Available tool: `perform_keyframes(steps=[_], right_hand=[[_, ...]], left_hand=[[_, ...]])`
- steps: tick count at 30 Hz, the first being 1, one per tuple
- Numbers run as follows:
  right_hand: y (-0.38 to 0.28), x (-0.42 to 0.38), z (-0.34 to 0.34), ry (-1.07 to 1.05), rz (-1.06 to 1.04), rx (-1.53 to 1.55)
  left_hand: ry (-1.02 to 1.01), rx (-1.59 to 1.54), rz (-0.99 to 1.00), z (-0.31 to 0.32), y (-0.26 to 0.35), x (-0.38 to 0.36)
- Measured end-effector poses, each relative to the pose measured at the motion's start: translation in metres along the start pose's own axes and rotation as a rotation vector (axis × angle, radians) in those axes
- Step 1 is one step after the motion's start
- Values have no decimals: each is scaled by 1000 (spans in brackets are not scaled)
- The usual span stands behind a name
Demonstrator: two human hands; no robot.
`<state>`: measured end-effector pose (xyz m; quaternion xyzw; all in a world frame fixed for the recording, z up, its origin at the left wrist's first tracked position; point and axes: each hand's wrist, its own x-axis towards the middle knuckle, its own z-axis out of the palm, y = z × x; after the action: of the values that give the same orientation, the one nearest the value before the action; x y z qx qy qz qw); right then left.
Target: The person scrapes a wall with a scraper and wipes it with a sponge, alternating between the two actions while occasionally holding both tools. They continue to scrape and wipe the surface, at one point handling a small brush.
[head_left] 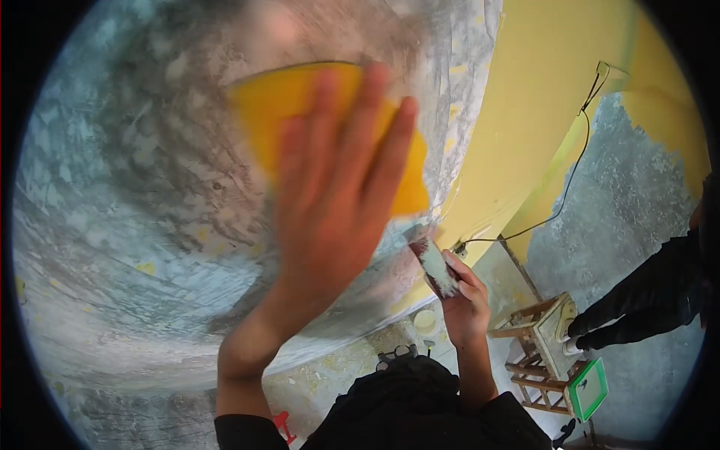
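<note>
Spreading fingers over a yellow sheet, left hand; gripping a paste-coated tool, right hand

Nine o'clock: broad, mottled grey plastered wall (150, 225), with swirled dark and pale patches and small yellow flecks.

Seven o'clock: small bright red object (283, 426), partly hidden; kind cannot be told.

Eleven o'clock: left hand (326, 202), bare, back to the camera, motion-blurred. Fingers extended and spread flat over the thin yellow sheet with a curved top edge (262, 101), which lies in front of the grey wall; whether the thumb pinches it cannot be told.

Five o'clock: round off-white container (425, 322), on the floor near the wall base.

Four o'clock: right hand (466, 307), bare, fingers curled and pinching the narrow reddish-brown tool coated with pale grey paste (437, 268). Tool tilted, its upper end just beside the sheet's lower right corner.

Two o'clock: smooth yellow painted wall (517, 112), bordering the grey one.

Four o'clock, farther out: brown wooden stool with a pale top (553, 345); beside it, a green-rimmed tray with a pale inside (602, 409).

Between two and three o'clock: thin black cable (574, 176), hanging in a curve.

Between three and four o'clock: standing person in dark trousers (637, 300), feet near the stool.
</note>
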<state>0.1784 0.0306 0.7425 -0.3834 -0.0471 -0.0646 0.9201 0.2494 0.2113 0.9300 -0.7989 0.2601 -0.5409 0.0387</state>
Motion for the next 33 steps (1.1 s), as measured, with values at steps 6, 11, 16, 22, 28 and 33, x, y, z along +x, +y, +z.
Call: perform_keyframes(steps=[6,11,16,22,28,33], right_hand=[[-10,-3,-23,67,-90,56],[-19,-5,-38,117,-108,26],[-27,-4,-43,91,-114,-24],[-24,4,-31,120,-139,-7],[-28,3,-22,27,-151,-34],[-25,-1,-36,78,-163,-51]], left_hand=[[-181,-33,211,56,46,-43],[-523,-275,394,74,61,-169],[-1106,-743,211,52,60,-235],[-347,-558,-158,-63,-1,-76],[561,3,-418,-68,-39,36],[-56,152,92,32,28,23]])
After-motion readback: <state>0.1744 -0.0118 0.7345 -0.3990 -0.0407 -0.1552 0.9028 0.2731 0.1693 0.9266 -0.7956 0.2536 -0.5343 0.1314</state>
